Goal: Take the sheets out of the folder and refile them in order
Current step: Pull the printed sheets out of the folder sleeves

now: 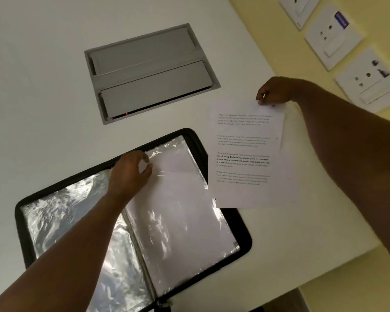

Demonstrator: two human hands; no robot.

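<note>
A black zip folder (pixel 243 235) lies open on the white table, its clear plastic sleeves spread to both sides. My left hand (pixel 131 174) rests on the top edge of the right-hand sleeve (pixel 178 210), fingers pinching the plastic at its opening; white paper shows inside that sleeve. My right hand (pixel 273 92) holds a printed sheet (pixel 245 154) by its top edge, lifted to the right of the folder. The sheet carries several short paragraphs of text, one partly in bold. Its lower left corner overlaps the folder's right edge.
A grey recessed cable hatch (pixel 151 73) with two flaps is set into the white table (pixel 43 97) behind the folder. The table's edge runs along the right, beside a yellow wall with white socket plates (pixel 333 37).
</note>
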